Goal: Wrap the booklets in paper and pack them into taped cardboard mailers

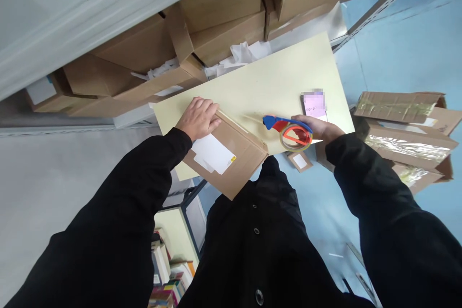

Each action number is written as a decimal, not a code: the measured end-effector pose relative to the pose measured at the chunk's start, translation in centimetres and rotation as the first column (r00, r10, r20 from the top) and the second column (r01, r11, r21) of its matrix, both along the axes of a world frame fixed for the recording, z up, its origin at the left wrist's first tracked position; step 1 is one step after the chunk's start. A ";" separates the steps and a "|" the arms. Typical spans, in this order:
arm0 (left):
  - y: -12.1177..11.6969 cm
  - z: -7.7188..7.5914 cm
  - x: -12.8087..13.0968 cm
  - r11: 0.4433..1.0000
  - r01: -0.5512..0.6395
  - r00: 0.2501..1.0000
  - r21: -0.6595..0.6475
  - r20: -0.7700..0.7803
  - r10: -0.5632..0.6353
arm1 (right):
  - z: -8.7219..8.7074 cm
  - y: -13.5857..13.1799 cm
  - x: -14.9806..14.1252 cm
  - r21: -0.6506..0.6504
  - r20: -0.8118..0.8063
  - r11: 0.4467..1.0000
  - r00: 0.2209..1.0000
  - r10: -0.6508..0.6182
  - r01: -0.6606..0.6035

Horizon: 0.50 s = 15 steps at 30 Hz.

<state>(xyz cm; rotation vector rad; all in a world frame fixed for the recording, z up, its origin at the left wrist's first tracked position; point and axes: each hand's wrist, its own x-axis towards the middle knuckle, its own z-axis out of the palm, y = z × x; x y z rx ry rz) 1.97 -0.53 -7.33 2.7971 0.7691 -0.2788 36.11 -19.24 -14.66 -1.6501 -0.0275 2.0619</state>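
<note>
My left hand [199, 119] rests on the far left corner of a flat cardboard box [242, 153], fingers curled over its edge. White labels [215, 152] show on the box's top face, one with a small yellow mark. The box lies tilted at the near edge of a pale yellow tabletop [285, 70] and juts out past it. To the right, my right hand [317, 127] grips a blue and red tape dispenser [288, 130] with a roll of tape in it. The dispenser is held apart from the box, above the table's right part.
A device with a pinkish screen [314, 104] lies on the table's right side. Open cartons [144, 70] with white paper stand along the back. Taped cardboard boxes [407, 134] are stacked on the blue floor at right. Books [169, 274] sit on a lower shelf at left.
</note>
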 end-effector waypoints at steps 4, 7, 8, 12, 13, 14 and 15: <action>0.1 0.0 -1.6 0.994 -0.109 0.994 0.011 -0.015 0.109 | -0.5 -3.5 0.9 0.008 -0.008 0.999 0.999 -0.038 0.038; 0.1 -0.1 -3.7 0.973 -0.222 0.973 0.056 -0.057 0.225 | -0.5 -5.2 0.9 -0.022 0.003 0.998 0.998 -0.063 0.063; 0.1 -0.1 -4.5 0.961 -0.265 0.961 0.077 -0.066 0.270 | -0.4 -5.6 0.8 -0.025 0.008 0.997 0.997 -0.072 0.072; -0.7 -0.3 -7.0 0.904 -0.396 0.906 0.160 -0.092 0.413 | 0.1 -5.8 -0.4 -0.025 -0.007 0.999 1.000 -0.022 0.021; -1.0 -0.4 -7.4 0.891 -0.417 0.894 0.181 -0.097 0.438 | 0.1 -5.5 -0.9 -0.032 -0.025 0.999 1.000 0.014 -0.015; -1.3 -0.4 -7.6 0.876 -0.439 0.880 0.200 -0.099 0.464 | 0.0 -5.0 -1.4 -0.019 -0.035 0.999 0.999 0.027 -0.028; -1.7 -0.4 -7.8 0.861 -0.462 0.866 0.215 -0.098 0.489 | 0.0 -4.3 -1.9 0.010 -0.036 0.999 0.999 0.031 -0.031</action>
